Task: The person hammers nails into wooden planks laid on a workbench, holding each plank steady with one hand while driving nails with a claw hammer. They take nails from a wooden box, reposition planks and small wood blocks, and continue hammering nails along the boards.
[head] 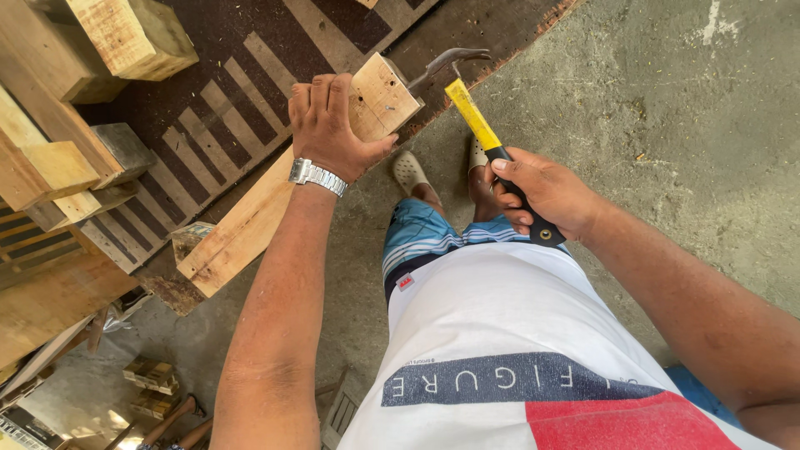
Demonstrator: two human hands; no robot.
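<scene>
My left hand (329, 125), with a metal watch on the wrist, grips the top end of a long pale wooden beam (250, 221) that stands tilted from the floor. My right hand (542, 196) holds a claw hammer (479, 121) with a yellow and black handle. The hammer's steel head sits right beside the beam's upper end, its claw close to the cut face. Below the hands I see my white shirt, striped blue shorts and pale sandals on the concrete floor.
A wooden pallet (192, 125) with dark slats lies at the upper left. Stacked timber blocks (125, 37) and planks (50, 292) crowd the left edge. Small wood offcuts (150, 375) and tool handles (171, 421) lie at the lower left. Bare concrete (667, 100) spreads to the right.
</scene>
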